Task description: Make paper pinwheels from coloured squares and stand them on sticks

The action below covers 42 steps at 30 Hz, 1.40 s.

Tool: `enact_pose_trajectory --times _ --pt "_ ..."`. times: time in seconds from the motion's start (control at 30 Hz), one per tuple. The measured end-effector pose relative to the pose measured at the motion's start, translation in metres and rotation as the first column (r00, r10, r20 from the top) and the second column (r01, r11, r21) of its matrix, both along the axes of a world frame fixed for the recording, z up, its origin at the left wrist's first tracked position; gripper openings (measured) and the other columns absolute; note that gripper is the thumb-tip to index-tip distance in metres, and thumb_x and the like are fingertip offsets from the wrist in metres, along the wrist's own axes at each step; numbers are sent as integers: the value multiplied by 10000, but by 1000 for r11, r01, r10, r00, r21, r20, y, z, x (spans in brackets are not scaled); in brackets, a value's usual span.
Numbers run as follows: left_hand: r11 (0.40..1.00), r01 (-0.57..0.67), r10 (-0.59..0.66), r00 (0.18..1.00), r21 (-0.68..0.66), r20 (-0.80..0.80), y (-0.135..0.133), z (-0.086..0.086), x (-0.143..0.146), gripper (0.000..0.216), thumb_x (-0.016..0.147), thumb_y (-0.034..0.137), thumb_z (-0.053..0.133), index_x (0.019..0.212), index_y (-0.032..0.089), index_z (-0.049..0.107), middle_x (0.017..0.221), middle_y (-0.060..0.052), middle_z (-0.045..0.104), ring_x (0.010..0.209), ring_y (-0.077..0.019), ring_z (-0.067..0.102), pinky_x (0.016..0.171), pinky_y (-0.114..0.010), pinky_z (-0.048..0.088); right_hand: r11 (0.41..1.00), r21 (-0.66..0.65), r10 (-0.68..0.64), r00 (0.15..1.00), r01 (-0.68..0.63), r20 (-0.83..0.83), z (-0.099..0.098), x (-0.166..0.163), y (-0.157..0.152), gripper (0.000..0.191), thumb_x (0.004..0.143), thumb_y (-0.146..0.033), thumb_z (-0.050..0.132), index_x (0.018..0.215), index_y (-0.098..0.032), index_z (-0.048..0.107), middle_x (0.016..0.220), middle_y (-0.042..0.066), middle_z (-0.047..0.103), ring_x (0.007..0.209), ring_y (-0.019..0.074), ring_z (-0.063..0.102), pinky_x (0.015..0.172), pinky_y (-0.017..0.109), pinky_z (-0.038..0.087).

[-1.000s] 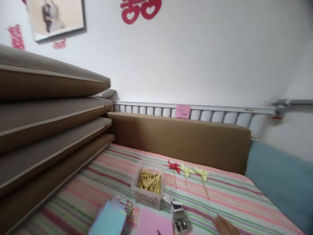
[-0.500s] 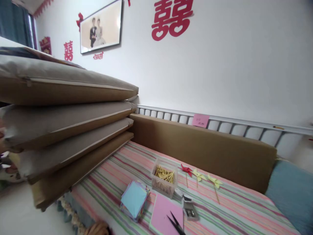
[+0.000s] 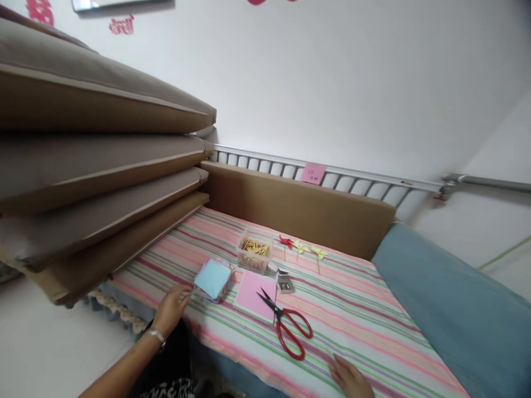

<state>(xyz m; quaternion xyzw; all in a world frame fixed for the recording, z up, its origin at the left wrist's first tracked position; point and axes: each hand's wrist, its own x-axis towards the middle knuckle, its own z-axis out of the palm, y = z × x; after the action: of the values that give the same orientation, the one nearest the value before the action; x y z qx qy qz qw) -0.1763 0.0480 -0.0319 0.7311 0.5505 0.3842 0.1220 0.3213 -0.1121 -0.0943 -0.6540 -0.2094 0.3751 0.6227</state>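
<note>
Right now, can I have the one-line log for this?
left hand: beside blue-topped paper stack | right hand: near red-handled scissors | blades: apart, over pink paper

Grey-brown cushions (image 3: pixel 108 160) are stacked at left, a white radiator (image 3: pixel 329 180) along the wall (image 3: pixel 352 83).

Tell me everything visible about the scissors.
The scissors have red loop handles and dark, metal-looking blades joined at a pivot. They lie slightly open, tips pointing away and leftward. The blades lie mostly over the pink paper; the handles, on the striped cloth. Neither the left hand nor the right hand touches them.
</note>
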Motion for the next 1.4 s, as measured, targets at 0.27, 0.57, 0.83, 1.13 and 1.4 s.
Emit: enact_pose_trajectory --times 0.27,0.57,0.83,1.13,1.4 --pt "989 148 -149 978 -18 -144 35 5 35 350 704 190 594 1053 195 606 1136 -95 634 1075 -232 551 952 -377 405 998 2 -60 997 60 -46 -2 -2 6 456 381 -388 794 739 -142 654 689 22 708 679 223 687 628 261 568" --pt "961 250 -277 904 -122 -325 47 -2 42 517 636 49 586 1137 173 563 1299 -137 516 1223 -282 419 1023 -453 291 998 6 -58 998 58 -18 8 -6 3 448 379 -416 784 724 -156 664 678 34 709 667 245 688 620 298 570" --pt "911 364 -412 829 -195 -377 66 16 46 446 639 37 547 1051 194 619 1205 -100 599 1143 -252 498 1007 -398 315 997 13 -71 997 72 -34 0 -4 5 425 395 -375 784 732 -146 662 673 20 706 643 215 682 607 269 561" --pt "865 428 -494 814 -260 -304 77 13 44 285 714 145 542 970 194 657 1077 -95 673 1046 -236 574 944 -344 392 997 10 -77 997 77 -18 -4 -2 6 416 427 -388 769 741 -140 656 673 31 699 661 230 683 617 282 558" --pt "887 396 -452 850 -237 -271 86 6 44 251 720 126 512 881 242 665 964 -48 700 960 -209 611 901 -339 431 996 14 -84 996 84 -13 -4 -3 7 427 418 -387 767 751 -144 655 659 28 699 670 235 681 624 293 555"
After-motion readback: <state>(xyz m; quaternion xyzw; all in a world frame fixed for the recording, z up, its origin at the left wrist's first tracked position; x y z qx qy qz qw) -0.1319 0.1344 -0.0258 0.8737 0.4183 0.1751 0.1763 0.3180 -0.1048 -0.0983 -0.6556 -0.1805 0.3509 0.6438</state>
